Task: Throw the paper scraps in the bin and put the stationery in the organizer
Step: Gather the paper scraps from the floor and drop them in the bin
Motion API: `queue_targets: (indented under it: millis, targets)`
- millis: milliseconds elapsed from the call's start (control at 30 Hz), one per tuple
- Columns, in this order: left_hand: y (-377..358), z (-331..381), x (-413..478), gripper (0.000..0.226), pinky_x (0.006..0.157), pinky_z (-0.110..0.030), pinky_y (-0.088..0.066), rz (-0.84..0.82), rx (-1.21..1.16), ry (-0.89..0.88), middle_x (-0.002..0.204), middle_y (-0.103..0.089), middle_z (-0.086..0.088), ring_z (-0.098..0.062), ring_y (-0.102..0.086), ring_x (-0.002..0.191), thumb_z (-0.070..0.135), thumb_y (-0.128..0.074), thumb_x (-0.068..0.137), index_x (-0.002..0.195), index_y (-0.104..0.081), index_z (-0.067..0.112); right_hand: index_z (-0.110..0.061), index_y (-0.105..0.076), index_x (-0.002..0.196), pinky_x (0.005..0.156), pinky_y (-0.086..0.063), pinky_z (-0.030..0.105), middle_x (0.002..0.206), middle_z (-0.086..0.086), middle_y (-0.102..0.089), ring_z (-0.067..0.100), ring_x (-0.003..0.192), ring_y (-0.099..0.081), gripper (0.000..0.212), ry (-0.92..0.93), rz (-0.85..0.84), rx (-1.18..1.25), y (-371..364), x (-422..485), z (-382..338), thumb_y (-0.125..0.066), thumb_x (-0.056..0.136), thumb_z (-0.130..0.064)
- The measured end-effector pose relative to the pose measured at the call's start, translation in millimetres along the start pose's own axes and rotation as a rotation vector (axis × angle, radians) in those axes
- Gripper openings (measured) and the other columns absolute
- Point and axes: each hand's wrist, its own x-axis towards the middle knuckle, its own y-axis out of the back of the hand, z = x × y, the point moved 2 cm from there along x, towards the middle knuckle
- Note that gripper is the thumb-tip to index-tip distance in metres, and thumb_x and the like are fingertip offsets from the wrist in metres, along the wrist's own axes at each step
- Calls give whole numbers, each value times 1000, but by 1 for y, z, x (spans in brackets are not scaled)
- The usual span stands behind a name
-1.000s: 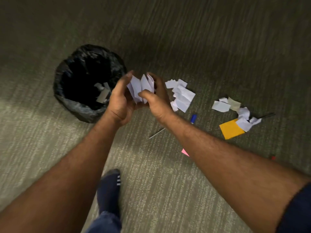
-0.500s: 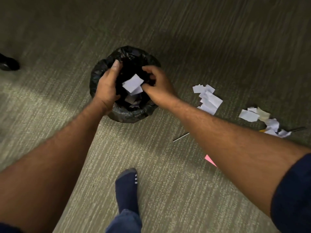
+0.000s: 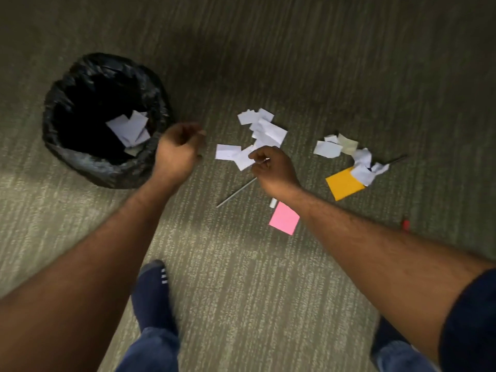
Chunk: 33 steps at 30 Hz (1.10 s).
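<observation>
The bin [image 3: 67, 146], lined with a black bag, stands on the carpet at the left with white scraps [image 3: 128, 128] inside. My left hand [image 3: 179, 151] hovers just right of its rim, fingers loosely curled and holding nothing. My right hand [image 3: 271, 167] is down on a pile of white paper scraps [image 3: 265, 127], and its curled fingertips pinch the scrap [image 3: 233, 154] at the pile's near edge. A silver pen [image 3: 234, 193] lies partly under that hand. More scraps [image 3: 328, 149] and crumpled paper [image 3: 365, 167] lie to the right. No organizer is in view.
A yellow sticky pad [image 3: 345, 183], a pink sticky pad [image 3: 284, 218], a black pen [image 3: 394, 160], a small white piece [image 3: 273, 202] and a red object [image 3: 405, 224] lie on the carpet. My foot in a navy sock [image 3: 153, 291] stands below the hands.
Both hands dropped a bunch of scraps into the bin, then pulled away to the right. My right hand has come down onto the scrap pile on the floor.
</observation>
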Motion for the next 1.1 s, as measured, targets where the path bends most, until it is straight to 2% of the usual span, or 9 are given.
queue_targets:
  millis: [100,167,233,433,567,667,833,967,1100]
  targets:
    - [-48,-12,-8,13,80,-47,-55,-67,137,15,99,-68,-16,-31,-64,86,16,-61,90,103,-64,16,-16,-63,89,63,-40,3,93,4,-63,16,83,-60,18,-9,3,-23,32,-8,27,-61,82,0]
    - [-75,-17,-15,20,84,-48,-55,-112,207,25,101,-68,-12,-29,-65,88,19,-62,90,109,-64,13,-10,-62,86,67,-44,16,91,10,-63,22,82,-60,11,-12,4,-61,50,-12,46,-61,82,1]
    - [-101,-18,-21,22,83,-43,-55,-148,237,24,94,-66,-6,-20,-63,80,19,-63,89,110,-64,13,2,-63,91,77,-48,29,96,19,-65,29,89,-61,11,-29,16,-55,67,-17,64,-59,82,3]
    - [-162,-18,-35,22,80,-38,-54,-260,297,54,101,-70,-6,-23,-66,87,18,-62,89,111,-61,18,-6,-67,93,71,-46,23,93,4,-66,17,86,-60,16,-89,81,-63,113,-30,114,-60,81,0]
    - [-199,-24,-30,27,66,-25,-45,-310,349,11,105,-69,-12,-21,-61,79,10,-59,90,116,-60,9,-5,-67,95,70,-43,17,92,3,-65,12,80,-58,19,-93,115,-75,141,-28,144,-60,79,1]
    - [-226,-32,-22,27,67,-28,-49,-321,347,14,110,-68,-17,-27,-63,83,7,-59,90,117,-60,6,-4,-67,97,65,-37,11,92,7,-64,8,73,-52,21,-69,123,-143,164,-22,166,-64,77,0]
    - [-264,-46,-3,26,91,-49,-54,-348,368,76,115,-67,-13,-31,-64,105,15,-63,88,114,-62,13,-4,-63,106,83,-47,38,108,16,-59,25,95,-58,35,-66,208,-325,204,-2,203,-72,73,-4]
    - [-290,-59,10,28,85,-48,-56,-377,388,85,113,-67,-12,-33,-65,100,14,-63,88,115,-60,12,-9,-50,127,97,-42,38,131,15,-49,30,121,-46,67,-270,206,-416,226,18,234,-81,70,-24]
    - [-309,-72,24,51,86,-37,-51,-382,519,-50,118,-59,-16,-31,-60,105,12,-69,84,129,-47,7,-17,-37,139,99,-44,47,145,12,-34,32,132,-36,88,-252,216,-577,237,38,248,-83,67,-36]
